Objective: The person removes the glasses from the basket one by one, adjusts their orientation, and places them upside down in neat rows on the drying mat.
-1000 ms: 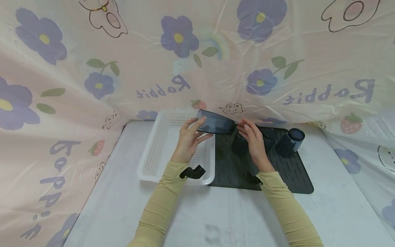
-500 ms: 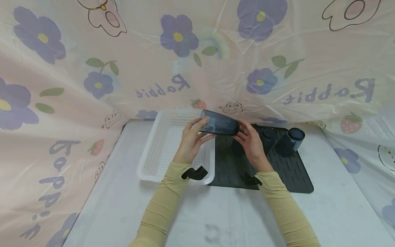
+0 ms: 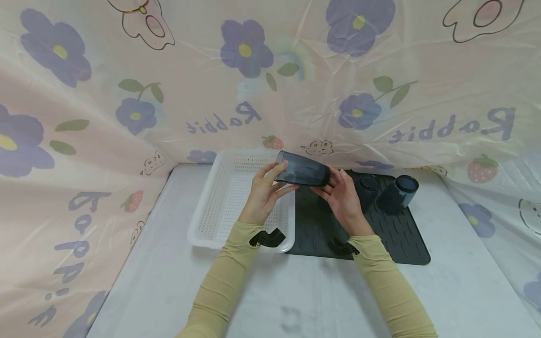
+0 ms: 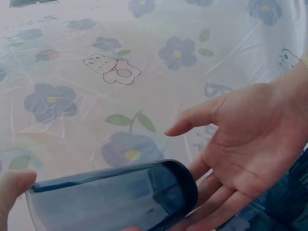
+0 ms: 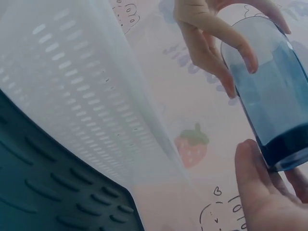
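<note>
A dark blue translucent cup point(image 3: 302, 173) lies on its side in the air, between the white basket point(image 3: 220, 202) and the black mat point(image 3: 393, 239). My left hand point(image 3: 272, 180) grips it near the open rim, thumb below and fingers above. My right hand point(image 3: 336, 188) is palm up, its straight fingers touching the cup's closed base. The left wrist view shows the cup point(image 4: 115, 199) with the right hand point(image 4: 250, 144) spread beside its base. In the right wrist view, the cup point(image 5: 269, 96) has the left hand's fingers point(image 5: 211, 43) round it.
Two more dark cups point(image 3: 367, 187) point(image 3: 399, 190) stand upside down at the mat's far side. The basket holds nothing that I can see. A flower-printed plastic sheet point(image 3: 270, 84) closes off the back and sides. Grey tabletop point(image 3: 296, 291) lies in front.
The cup has shifted slightly right and tilted. My right hand has turned from palm down beside the base to palm up under it. My left hand keeps its grip.
</note>
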Demonstrator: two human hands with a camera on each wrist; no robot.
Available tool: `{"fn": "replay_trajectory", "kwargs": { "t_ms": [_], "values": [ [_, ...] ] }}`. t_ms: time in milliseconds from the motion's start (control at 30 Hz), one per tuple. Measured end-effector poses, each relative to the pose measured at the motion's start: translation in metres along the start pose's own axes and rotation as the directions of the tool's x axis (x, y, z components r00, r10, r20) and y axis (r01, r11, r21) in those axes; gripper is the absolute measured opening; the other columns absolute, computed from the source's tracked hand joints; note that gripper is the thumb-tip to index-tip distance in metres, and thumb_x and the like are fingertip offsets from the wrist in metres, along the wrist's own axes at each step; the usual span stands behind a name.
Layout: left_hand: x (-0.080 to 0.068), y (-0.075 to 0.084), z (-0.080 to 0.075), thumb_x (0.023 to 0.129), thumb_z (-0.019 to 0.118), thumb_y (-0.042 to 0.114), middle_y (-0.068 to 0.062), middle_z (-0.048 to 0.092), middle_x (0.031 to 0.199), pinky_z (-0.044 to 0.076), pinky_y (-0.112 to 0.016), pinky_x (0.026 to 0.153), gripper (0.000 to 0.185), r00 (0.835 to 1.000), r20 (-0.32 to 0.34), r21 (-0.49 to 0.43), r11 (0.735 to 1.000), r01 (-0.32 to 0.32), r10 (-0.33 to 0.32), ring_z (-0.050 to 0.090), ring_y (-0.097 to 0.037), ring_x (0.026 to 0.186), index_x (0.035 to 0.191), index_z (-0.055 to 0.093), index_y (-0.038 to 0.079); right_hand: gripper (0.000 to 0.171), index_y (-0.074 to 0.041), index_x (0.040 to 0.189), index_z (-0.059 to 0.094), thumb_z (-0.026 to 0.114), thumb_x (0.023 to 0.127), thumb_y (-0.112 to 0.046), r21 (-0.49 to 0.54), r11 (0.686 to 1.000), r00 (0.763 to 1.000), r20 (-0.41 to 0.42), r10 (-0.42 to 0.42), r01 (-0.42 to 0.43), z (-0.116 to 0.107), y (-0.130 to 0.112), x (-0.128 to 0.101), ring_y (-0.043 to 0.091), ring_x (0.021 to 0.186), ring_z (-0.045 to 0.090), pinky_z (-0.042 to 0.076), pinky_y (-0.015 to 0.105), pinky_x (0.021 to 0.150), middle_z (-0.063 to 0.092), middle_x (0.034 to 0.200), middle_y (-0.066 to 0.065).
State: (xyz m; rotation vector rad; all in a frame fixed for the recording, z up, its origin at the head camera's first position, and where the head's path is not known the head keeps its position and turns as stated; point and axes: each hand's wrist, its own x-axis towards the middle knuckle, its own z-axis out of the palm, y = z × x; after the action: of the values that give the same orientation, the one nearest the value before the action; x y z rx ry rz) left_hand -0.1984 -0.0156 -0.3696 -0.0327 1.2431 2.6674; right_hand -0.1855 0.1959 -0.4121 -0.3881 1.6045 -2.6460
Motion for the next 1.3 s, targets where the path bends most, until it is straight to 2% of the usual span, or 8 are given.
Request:
{"fn": "replay_trajectory", "kwargs": {
  "t_ms": [133, 333, 533, 800, 933, 1000, 1133, 1300],
  "values": [
    [0.0, 0.0, -0.001, 0.083, 0.077, 0.018, -0.017, 0.047, 0.122, 0.055, -0.045, 0.081, 0.059, 1.0, -0.008, 0.006, 1.0, 0.002, -0.002, 0.057, -0.033, 0.102, 0.131, 0.046, 0.006, 0.047, -0.006, 0.147, 0.034, 0.037, 0.105, -0.028, -0.007, 1.0, 1.0, 0.009, 0.008, -0.008, 0.001, 0.001, 0.001, 0.024, 0.118, 0.054, 0.042, 0.04, 0.102, 0.044, 0.137, 0.013],
    [0.0, -0.002, -0.004, 0.083, 0.077, 0.019, -0.017, 0.048, 0.123, 0.054, -0.047, 0.083, 0.059, 1.0, 0.017, -0.006, 1.0, 0.015, -0.014, 0.056, -0.035, 0.107, 0.131, 0.044, 0.006, 0.046, -0.007, 0.138, 0.046, 0.062, 0.095, -0.011, -0.03, 0.999, 0.998, -0.063, -0.016, 0.014, 0.006, 0.002, 0.003, 0.018, 0.109, 0.055, 0.048, 0.034, 0.095, 0.05, 0.126, 0.008],
    [-0.001, -0.003, -0.011, 0.085, 0.075, 0.017, -0.018, 0.048, 0.124, 0.052, -0.05, 0.086, 0.056, 0.996, 0.092, -0.039, 0.999, 0.025, -0.021, 0.054, -0.037, 0.111, 0.129, 0.043, 0.003, 0.043, -0.006, 0.135, 0.05, 0.062, 0.094, -0.01, -0.084, 0.995, 0.994, -0.099, -0.054, 0.045, 0.009, -0.001, 0.003, 0.018, 0.103, 0.057, 0.05, 0.034, 0.09, 0.054, 0.119, 0.008],
    [-0.002, 0.001, -0.018, 0.09, 0.068, 0.017, -0.015, 0.052, 0.12, 0.05, -0.049, 0.091, 0.046, 0.984, 0.172, 0.073, 0.997, 0.024, -0.037, 0.056, -0.032, 0.108, 0.128, 0.047, 0.003, 0.048, -0.002, 0.138, 0.047, 0.064, 0.093, -0.01, -0.101, 0.988, 0.987, -0.1, -0.127, 0.117, 0.013, -0.014, 0.003, 0.019, 0.102, 0.058, 0.054, 0.031, 0.083, 0.053, 0.119, 0.009],
    [-0.003, 0.005, -0.022, 0.092, 0.064, 0.014, -0.016, 0.054, 0.121, 0.048, -0.048, 0.094, 0.044, 0.989, 0.146, 0.133, 0.991, 0.001, -0.021, 0.057, -0.033, 0.107, 0.132, 0.048, 0.002, 0.046, -0.004, 0.138, 0.049, 0.062, 0.094, -0.006, -0.191, 0.965, 0.975, -0.096, -0.202, 0.181, 0.009, -0.023, 0.005, 0.02, 0.104, 0.055, 0.055, 0.029, 0.082, 0.051, 0.123, 0.011],
    [-0.003, 0.007, -0.025, 0.094, 0.061, 0.014, -0.02, 0.052, 0.126, 0.047, -0.049, 0.095, 0.045, 0.991, 0.135, 0.142, 0.99, -0.005, -0.014, 0.055, -0.038, 0.113, 0.134, 0.046, 0.001, 0.046, -0.006, 0.138, 0.05, 0.061, 0.094, -0.005, -0.251, 0.946, 0.968, -0.09, -0.232, 0.204, 0.006, -0.027, 0.006, 0.02, 0.103, 0.056, 0.055, 0.029, 0.082, 0.05, 0.124, 0.013],
    [-0.004, 0.01, -0.031, 0.096, 0.06, 0.016, -0.025, 0.046, 0.133, 0.045, -0.049, 0.098, 0.049, 0.991, 0.132, 0.152, 0.988, -0.011, -0.009, 0.047, -0.044, 0.122, 0.137, 0.041, -0.003, 0.048, -0.004, 0.139, 0.049, 0.063, 0.093, -0.005, -0.373, 0.9, 0.958, -0.085, -0.274, 0.224, 0.001, -0.036, 0.006, 0.016, 0.101, 0.06, 0.055, 0.026, 0.079, 0.05, 0.123, 0.013],
    [-0.004, 0.012, -0.038, 0.094, 0.063, 0.022, -0.024, 0.046, 0.132, 0.044, -0.047, 0.099, 0.055, 0.993, 0.122, 0.162, 0.987, -0.016, -0.004, 0.047, -0.043, 0.123, 0.136, 0.04, -0.004, 0.05, -0.007, 0.139, 0.05, 0.066, 0.091, -0.008, -0.469, 0.853, 0.952, -0.074, -0.297, 0.23, 0.0, -0.045, 0.006, 0.014, 0.107, 0.06, 0.053, 0.021, 0.079, 0.05, 0.125, 0.01]
  ]
}}
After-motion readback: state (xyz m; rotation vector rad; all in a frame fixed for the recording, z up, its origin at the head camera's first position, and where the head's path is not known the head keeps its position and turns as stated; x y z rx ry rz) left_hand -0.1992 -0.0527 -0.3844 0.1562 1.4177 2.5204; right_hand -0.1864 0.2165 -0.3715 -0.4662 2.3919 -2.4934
